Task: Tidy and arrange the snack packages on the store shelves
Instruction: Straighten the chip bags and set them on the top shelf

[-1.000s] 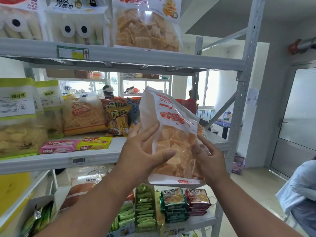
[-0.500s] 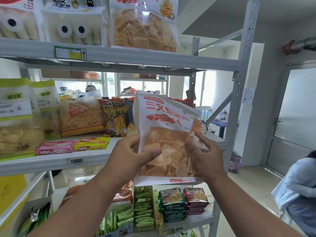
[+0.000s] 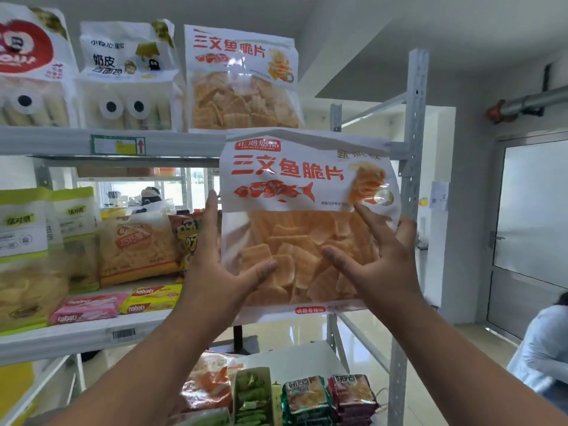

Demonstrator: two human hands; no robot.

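Three shelf levels of a grey metal rack (image 3: 412, 186) fill the view, and the largest loose thing before them is a big bag of orange crisps (image 3: 307, 222) held up in the air with its printed face toward the camera. It hangs upright, long axis running top to bottom, its top edge level with the lip of the top shelf (image 3: 190, 139) and just below and to the right of a matching bag (image 3: 242, 78) standing there. That is the relation the next move seems to turn on: the open spot lies up and slightly right of the twin, so the held bag would have to rise further and go back over the lip. Both hands share the load about equally. The left hand (image 3: 215, 265) has its palm against the bag's left edge, fingers straight upward behind it and thumb laid across the clear window; the right hand (image 3: 378, 259) is spread wide on the right side, fingers fanned over the front, thumb pointing inward. Neither hand pinches; they press the bag between them. Whether the shelf behind the held bag is free cannot be seen, since the bag covers it, and its lower corners are partly hidden by the wrists. Smaller packets on the middle shelf (image 3: 76, 336) and the bottom shelf (image 3: 301, 355) stay out of reach.
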